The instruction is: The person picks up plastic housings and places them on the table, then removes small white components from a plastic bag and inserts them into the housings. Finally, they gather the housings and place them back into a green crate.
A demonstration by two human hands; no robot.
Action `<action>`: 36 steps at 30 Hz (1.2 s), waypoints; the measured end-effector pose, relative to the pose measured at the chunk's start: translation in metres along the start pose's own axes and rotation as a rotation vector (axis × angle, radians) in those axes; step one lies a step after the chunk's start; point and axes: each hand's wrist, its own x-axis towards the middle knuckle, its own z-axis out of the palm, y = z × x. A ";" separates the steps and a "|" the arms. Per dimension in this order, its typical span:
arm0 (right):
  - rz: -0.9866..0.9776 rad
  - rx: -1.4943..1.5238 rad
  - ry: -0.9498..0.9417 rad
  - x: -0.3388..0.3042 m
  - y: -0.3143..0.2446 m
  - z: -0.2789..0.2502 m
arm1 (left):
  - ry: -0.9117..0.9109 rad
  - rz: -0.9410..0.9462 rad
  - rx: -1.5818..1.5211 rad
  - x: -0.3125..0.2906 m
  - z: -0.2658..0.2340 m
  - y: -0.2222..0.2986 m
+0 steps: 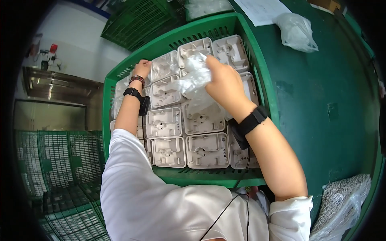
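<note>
A pinched clear plastic bag (197, 78) hangs from my right hand (226, 82), over the middle of a green plastic crate (257, 52). Rows of off-white plastic housings (205, 116), shaped like shallow open boxes with ribs and posts inside, fill the crate. My left hand (141, 69) is at the crate's far left, beside a housing covered by clear film (165, 66). Its fingers are curled closed, and what they hold, if anything, is hidden. Both wrists wear black straps. The bag hides parts of the housings under it.
The crate stands beside a green tabletop (309, 108) on the right. There lie paper sheets (261, 10), a crumpled clear bag (297, 32) and a bag of grey speckled material (341, 201). More green crates stand behind (140, 24) and at the lower left (60, 160).
</note>
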 end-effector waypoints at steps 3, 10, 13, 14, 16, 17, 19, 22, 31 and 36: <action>0.022 -0.038 -0.034 -0.002 0.011 -0.005 | 0.018 -0.086 0.149 -0.001 0.015 0.021; 0.002 -0.070 0.005 -0.003 0.005 -0.001 | 0.289 -0.378 -0.530 0.016 -0.017 -0.042; -0.041 -0.244 0.095 -0.003 0.021 0.000 | 0.650 -0.637 -1.156 0.008 -0.047 -0.020; -0.048 -0.233 0.083 -0.006 0.017 0.003 | 0.663 -0.647 -1.146 -0.002 -0.065 -0.024; -0.062 -0.197 0.019 -0.004 0.006 0.011 | 0.748 -0.375 -1.108 -0.016 -0.103 -0.035; -0.052 -0.201 -0.011 -0.002 0.007 0.015 | 0.626 -0.228 -1.112 -0.030 -0.108 -0.004; -0.078 -0.125 0.049 -0.004 0.009 0.010 | 0.184 0.093 -1.079 -0.086 -0.118 0.099; -0.184 0.087 0.150 -0.008 0.000 0.010 | -0.281 0.618 -1.062 -0.157 -0.109 0.184; -0.016 0.039 -0.124 -0.012 -0.007 0.006 | -0.098 0.348 -0.761 -0.067 -0.095 0.070; -0.061 0.037 -0.045 -0.006 0.002 0.009 | 0.029 -0.285 0.132 -0.001 -0.051 -0.086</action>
